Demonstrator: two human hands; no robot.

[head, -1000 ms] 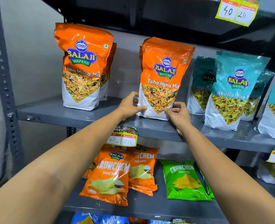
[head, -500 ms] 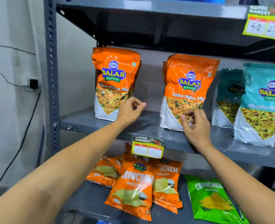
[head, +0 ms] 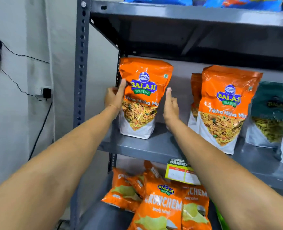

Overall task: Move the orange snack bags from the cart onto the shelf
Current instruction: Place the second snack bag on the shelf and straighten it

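An orange Balaji "Tikha Mitha Mix" bag (head: 144, 100) stands upright at the left end of the grey middle shelf (head: 142, 151). My left hand (head: 115, 97) grips its left edge, thumb across the front. My right hand (head: 170, 105) is held flat with straight fingers right beside the bag's right edge; whether it touches is unclear. A second orange bag (head: 225, 112) stands further right with another orange bag (head: 195, 83) behind it. No cart is in view.
Teal Balaji bags (head: 270, 117) stand at the right of the same shelf. Orange Crunchem bags (head: 162, 206) lie on the shelf below, under a yellow price tag (head: 182, 173). The grey shelf upright (head: 81, 80) rises at the left, the upper shelf (head: 187, 15) hangs overhead.
Both hands left the middle orange bag and moved left. The left hand has taken the left bag's edge and the right hand now flanks its other side. The view shifted left.
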